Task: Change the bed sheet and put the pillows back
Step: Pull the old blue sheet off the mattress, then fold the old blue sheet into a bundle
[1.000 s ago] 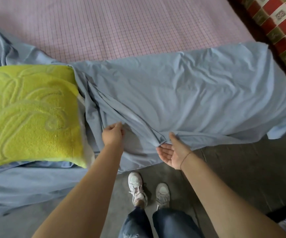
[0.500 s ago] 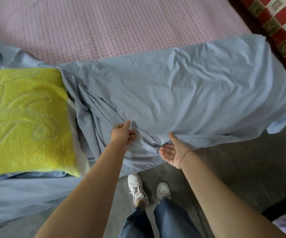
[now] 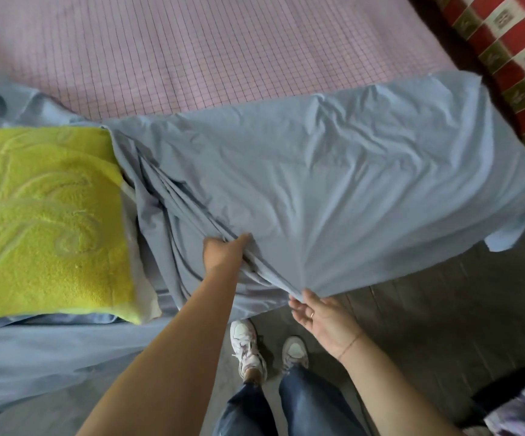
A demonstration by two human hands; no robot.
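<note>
Over pink checked mattress (image 3: 223, 51), rumpled blue sheet (image 3: 333, 184)

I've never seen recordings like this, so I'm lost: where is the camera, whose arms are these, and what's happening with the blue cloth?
There is no machine here: a person wears a wide-angle camera on the head, looking down at their own arms. The left hand grips bunched folds of the blue sheet, and the right hand pinches its near edge. The sheet lies across the near side of a bed with a pink checked cover. A yellow-green pillow rests on the sheet to the left. Below are the person's white shoes on a dark floor.
</note>
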